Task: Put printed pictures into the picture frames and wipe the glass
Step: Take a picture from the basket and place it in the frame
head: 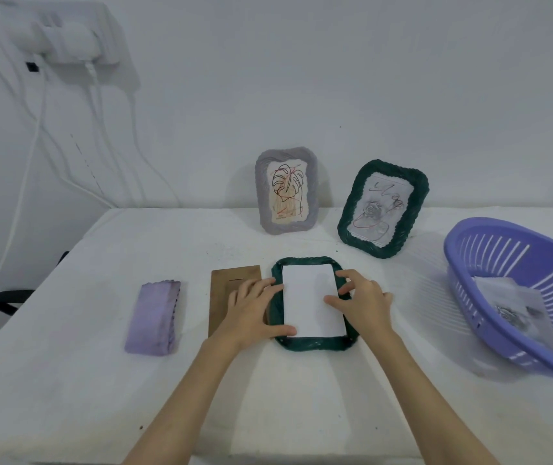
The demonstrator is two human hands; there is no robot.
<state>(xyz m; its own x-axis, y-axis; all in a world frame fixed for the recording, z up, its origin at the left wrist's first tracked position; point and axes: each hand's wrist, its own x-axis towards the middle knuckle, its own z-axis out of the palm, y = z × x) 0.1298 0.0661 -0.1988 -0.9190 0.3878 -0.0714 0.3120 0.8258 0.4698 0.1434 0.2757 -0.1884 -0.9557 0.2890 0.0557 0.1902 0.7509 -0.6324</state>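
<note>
Upper left of the frame there's a white power strip [77, 41] on the wall with plugs in it and white cables [38, 135] trailing down. Below that, at the lower left of the white table [66, 397], a folded purple cloth [154, 318] lies flat, on its own.

Moving toward the middle, a brown backing board [226, 286] lies flat just left of a dark green frame [276, 317], which is lying face down in the center of the picture. The left hand [255, 310] rests partly over the board, fingers pretty straight and spread, their tips on the frame's left edge and the thumb reaching onto the lower left corner of the white sheet [312, 300] that sits inside the frame's opening. The right hand [362, 303] is on the other side, fingers spread and a bit bent, tips pressing down on the sheet's right edge and the frame rim. Neither hand is really gripping anything.

Behind them, center top of the table, a grey frame [286, 193] with a leaf drawing stands against the wall, and just right of it a second green frame [384, 209] with a rose picture leans tilted.

Far right, a purple slotted basket [490, 250] holds some more printed pictures [520, 310]; they're blurry.
</note>
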